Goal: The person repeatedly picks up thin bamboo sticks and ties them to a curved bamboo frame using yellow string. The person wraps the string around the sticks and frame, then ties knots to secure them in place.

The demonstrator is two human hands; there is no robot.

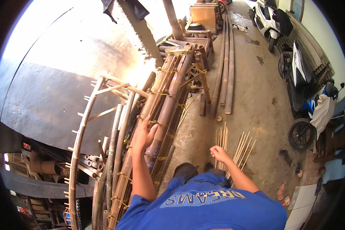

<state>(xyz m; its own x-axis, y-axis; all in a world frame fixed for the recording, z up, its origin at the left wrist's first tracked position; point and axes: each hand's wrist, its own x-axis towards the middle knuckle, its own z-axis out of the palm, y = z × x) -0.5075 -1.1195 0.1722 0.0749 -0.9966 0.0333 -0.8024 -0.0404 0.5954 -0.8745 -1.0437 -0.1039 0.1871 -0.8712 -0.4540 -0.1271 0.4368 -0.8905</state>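
Down by the person's left side, the left hand [143,136] rests on a leaning bamboo frame [163,111], a panel of thick brown poles and thin slats tied with yellowish cord; its fingers [138,125] are spread and lie flat over the slats, the thumb set apart toward the thick pole. The right hand [219,153] hangs over a fan of thin bamboo splints [239,147] lying on the concrete floor [257,103]; its fingers seem curled together, though whether they grip a splint is hard to tell at this size. Beyond the frame, long bamboo poles [225,65] lie side by side on the floor. A curved bamboo ladder-like piece [82,130] arcs to the left. Parked scooters [299,80] stand along the right wall.
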